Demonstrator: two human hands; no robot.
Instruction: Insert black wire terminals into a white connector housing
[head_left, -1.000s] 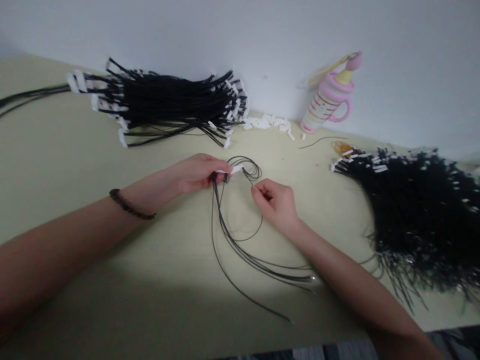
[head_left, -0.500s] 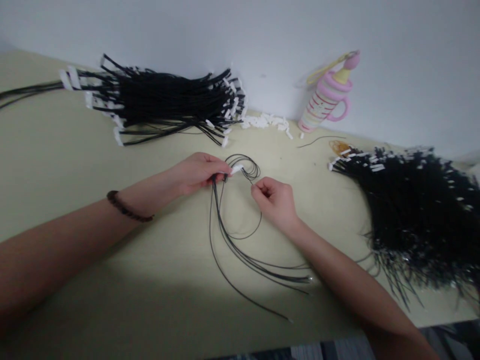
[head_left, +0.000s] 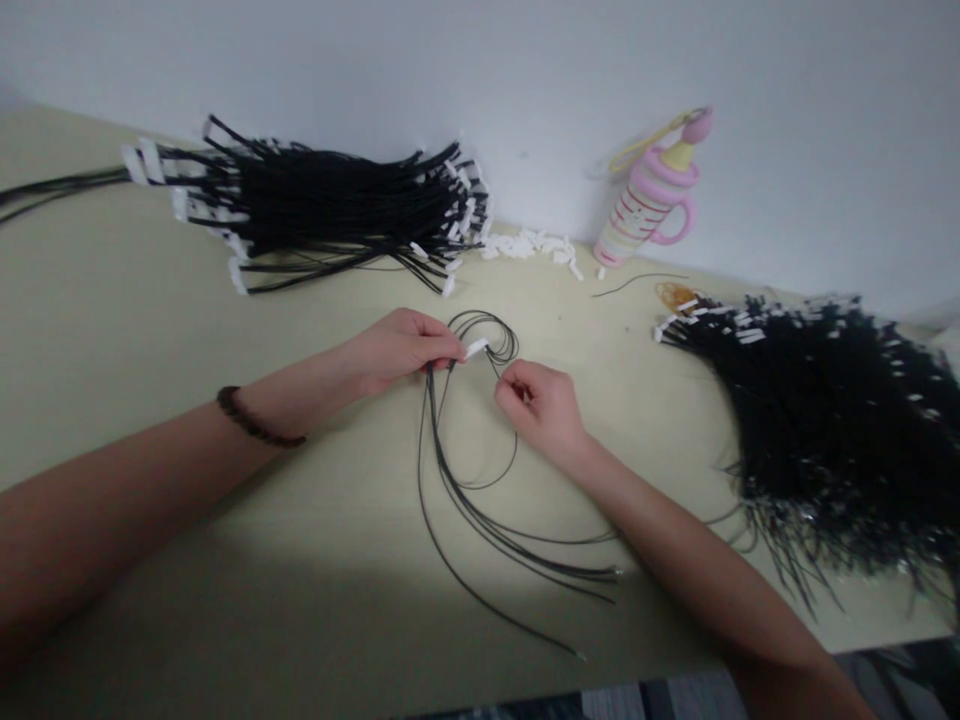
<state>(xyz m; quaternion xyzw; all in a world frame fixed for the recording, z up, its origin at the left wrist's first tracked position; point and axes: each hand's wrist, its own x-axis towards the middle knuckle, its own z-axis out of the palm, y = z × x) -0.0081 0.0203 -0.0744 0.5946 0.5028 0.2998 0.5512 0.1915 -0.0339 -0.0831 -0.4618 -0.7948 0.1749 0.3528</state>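
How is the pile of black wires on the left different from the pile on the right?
The left pile lies as a neat bundle, wires side by side, with white plugs at both ends. The right pile is bigger and messier, fanned out, its bare wire tips spreading toward the table's near edge. The left pile sits against the wall; the right pile reaches the picture's edge. Both are thin black wires with small white plugs.
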